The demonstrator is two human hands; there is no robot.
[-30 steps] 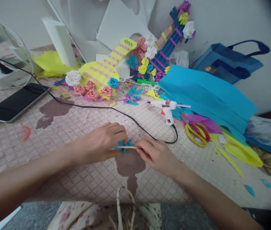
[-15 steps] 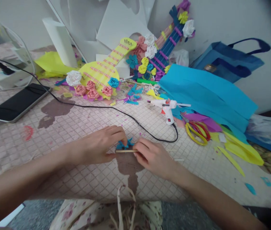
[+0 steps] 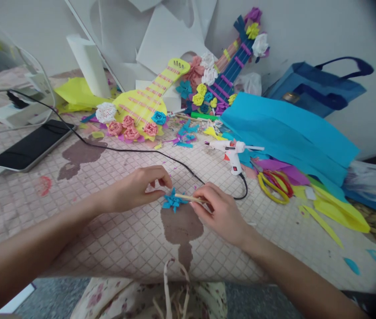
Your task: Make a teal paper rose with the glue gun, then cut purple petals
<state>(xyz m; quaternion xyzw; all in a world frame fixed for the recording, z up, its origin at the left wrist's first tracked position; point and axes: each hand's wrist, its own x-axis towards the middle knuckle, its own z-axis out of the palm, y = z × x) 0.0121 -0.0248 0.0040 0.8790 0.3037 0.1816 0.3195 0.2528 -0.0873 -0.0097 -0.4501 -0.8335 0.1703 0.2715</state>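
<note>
A thin wooden stick [image 3: 185,197] is pinched in my right hand [image 3: 217,209], its free end pointing left over a small blue paper flower [image 3: 173,201]. The flower has several pointed petals and sits just above a brown patch on the quilted cloth. My left hand [image 3: 144,188] is at the flower's left side, thumb and forefinger apart and holding nothing. Its thumb tip comes close to the petals; whether it touches them I cannot tell.
Behind my hands lie a white glue gun [image 3: 233,155] with a black cord and yellow-and-red-handled scissors [image 3: 276,188]. A phone [image 3: 31,146] is at left. Paper guitars, one yellow [image 3: 141,104] and one blue [image 3: 230,73], stand at the back, beside blue paper sheets [image 3: 284,128].
My left hand has opened and drawn slightly up and left from the flower. The stick, still in my right hand, has swung from below the flower to over it.
</note>
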